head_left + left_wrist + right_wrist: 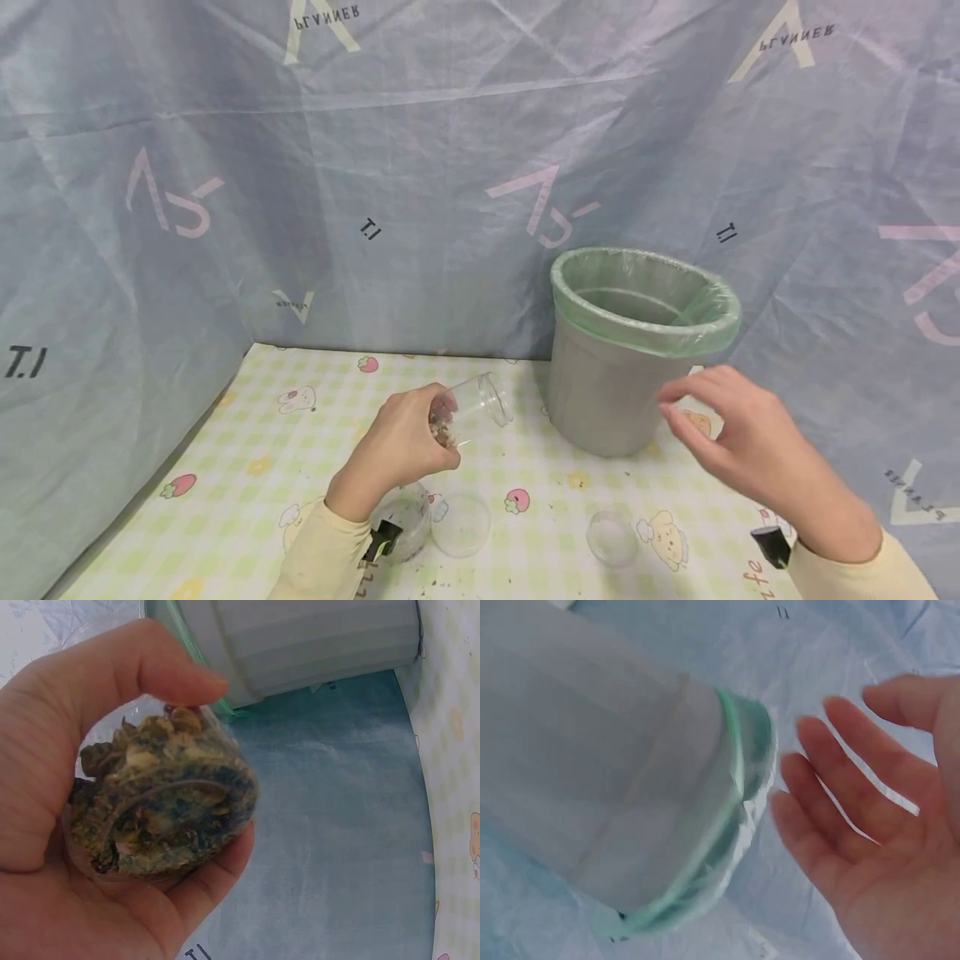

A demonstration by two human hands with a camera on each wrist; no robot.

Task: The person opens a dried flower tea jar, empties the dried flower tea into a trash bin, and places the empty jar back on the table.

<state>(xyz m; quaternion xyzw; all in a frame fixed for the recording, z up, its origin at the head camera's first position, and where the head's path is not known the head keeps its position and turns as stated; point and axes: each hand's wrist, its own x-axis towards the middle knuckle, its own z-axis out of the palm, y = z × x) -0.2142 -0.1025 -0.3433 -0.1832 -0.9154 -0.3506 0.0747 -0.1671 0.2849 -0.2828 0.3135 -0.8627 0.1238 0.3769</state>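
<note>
My left hand (396, 450) grips a clear jar (474, 408) near its base, holding it above the table with the uncovered mouth tilted toward the right. Dried, crumbly plant bits (169, 814), brown, green and yellowish, fill the base end of it in the left wrist view. My right hand (750, 442) is raised at the right side of a grey bin (600, 404), holding nothing. Its fingers (810, 817) are spread and slightly bent beside the bin's rim in the right wrist view. A green bag (648, 337) lines the bin and folds over the rim.
Below my left wrist stands a second clear container (408, 521), partly hidden by the sleeve. Two round clear lids lie on the checked tablecloth (540, 533), one lid (461, 527) beside that container, another lid (612, 540) farther right. Small crumbs dot the cloth. A grey-blue curtain (420, 275) hangs behind.
</note>
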